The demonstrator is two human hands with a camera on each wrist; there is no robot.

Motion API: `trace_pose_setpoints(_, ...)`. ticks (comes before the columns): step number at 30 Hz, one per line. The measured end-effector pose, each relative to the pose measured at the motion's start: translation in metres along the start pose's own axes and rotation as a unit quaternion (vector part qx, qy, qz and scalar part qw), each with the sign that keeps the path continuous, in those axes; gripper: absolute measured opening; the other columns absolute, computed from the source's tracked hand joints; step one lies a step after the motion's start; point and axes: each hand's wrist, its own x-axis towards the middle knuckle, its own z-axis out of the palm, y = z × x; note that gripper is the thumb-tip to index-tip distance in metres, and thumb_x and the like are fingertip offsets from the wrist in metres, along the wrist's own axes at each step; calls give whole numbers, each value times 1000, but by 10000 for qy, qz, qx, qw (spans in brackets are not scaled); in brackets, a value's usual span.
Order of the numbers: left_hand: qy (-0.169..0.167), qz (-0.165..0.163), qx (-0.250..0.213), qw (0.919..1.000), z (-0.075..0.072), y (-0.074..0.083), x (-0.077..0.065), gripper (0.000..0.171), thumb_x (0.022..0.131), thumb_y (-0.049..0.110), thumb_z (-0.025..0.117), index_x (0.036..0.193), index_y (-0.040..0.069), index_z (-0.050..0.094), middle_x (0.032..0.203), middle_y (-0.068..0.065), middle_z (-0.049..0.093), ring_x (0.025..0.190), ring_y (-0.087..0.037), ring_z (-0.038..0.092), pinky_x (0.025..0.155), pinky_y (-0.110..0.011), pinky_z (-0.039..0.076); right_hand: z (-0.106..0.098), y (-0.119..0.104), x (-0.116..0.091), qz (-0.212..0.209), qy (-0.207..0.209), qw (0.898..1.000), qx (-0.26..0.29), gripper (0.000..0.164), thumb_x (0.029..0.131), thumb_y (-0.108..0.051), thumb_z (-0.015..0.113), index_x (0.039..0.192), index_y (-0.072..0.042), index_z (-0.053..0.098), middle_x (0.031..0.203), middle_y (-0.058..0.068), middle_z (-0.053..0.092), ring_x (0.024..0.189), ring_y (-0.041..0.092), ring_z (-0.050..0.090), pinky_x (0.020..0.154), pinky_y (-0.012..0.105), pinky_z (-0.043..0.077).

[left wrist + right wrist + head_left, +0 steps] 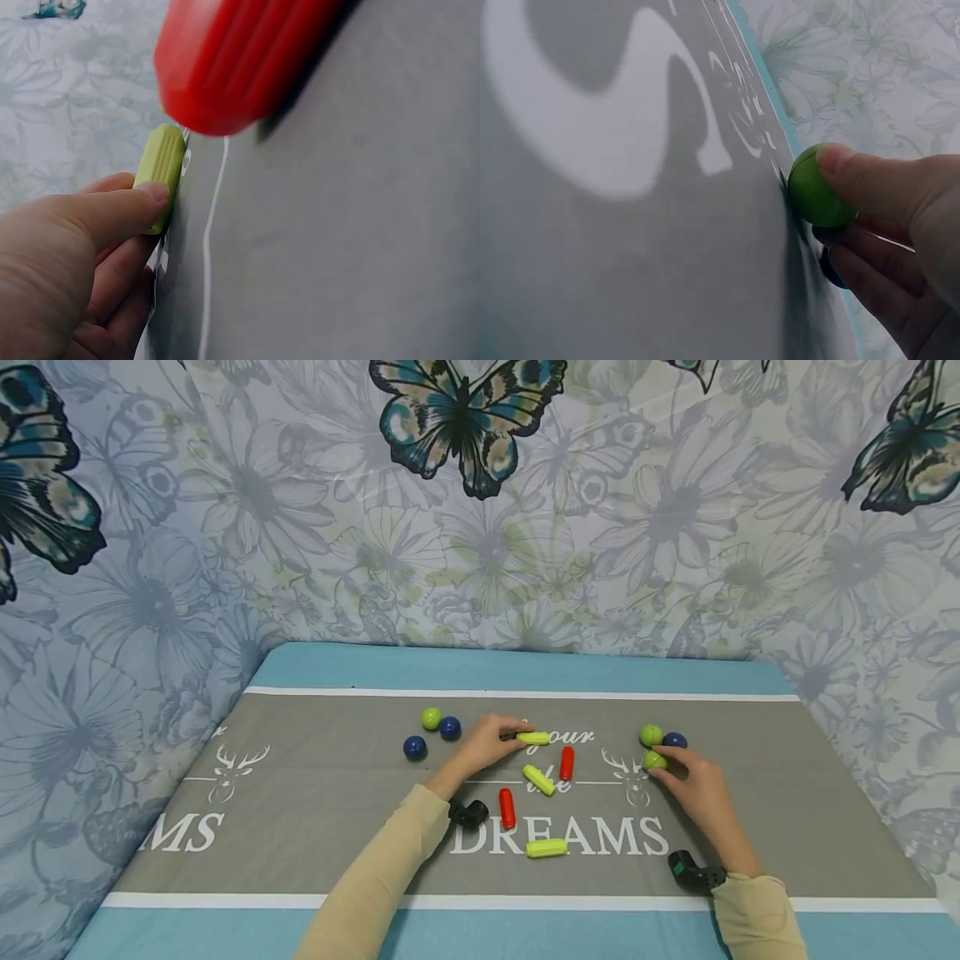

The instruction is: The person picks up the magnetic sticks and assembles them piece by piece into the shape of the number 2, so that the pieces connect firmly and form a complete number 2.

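My left hand (486,743) pinches a yellow-green ribbed stick (534,738) at the table's far middle. In the left wrist view, the thumb presses on the side of that stick (160,161). On the right, my right hand (699,787) holds a green ball (654,762) between thumb and fingers, low over the mat. A second green ball (650,735) and a blue ball (676,740) sit just beyond it. The right wrist view shows the held ball (815,193) under the thumb, the blue ball (832,270) partly hidden behind the fingers.
Between the hands lie two red sticks (567,763) and two more yellow-green sticks (546,848). Left of my left hand are a green ball (431,718) and two blue balls (415,747). A grey printed mat (315,827) covers the blue table (525,663), with patterned fabric behind.
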Motion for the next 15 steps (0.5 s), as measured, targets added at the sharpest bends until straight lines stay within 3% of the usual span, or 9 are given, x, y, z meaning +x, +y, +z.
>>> trace_pose_setpoints(7, 196, -43, -87, 9998, 0, -4, -3, 29, 86, 6, 69, 114, 5, 68, 112, -7, 65, 103, -16, 59, 85, -21, 46, 5, -2, -2, 390, -144, 9945, 957, 32, 77, -4, 77, 108, 1, 67, 95, 18, 67, 80, 22, 65, 65, 13, 48)
trace_pose_setpoints(15, 322, -58, -353, 9988, -11, 7, -11, 26, 86, 7, 69, 111, 4, 69, 109, -8, 66, 100, -17, 61, 82, -22, 48, 11, -18, 1, 647, -260, 9662, 2484, 32, 81, -1, 72, 111, 9, 63, 101, 26, 64, 83, 0, 62, 69, 14, 49)
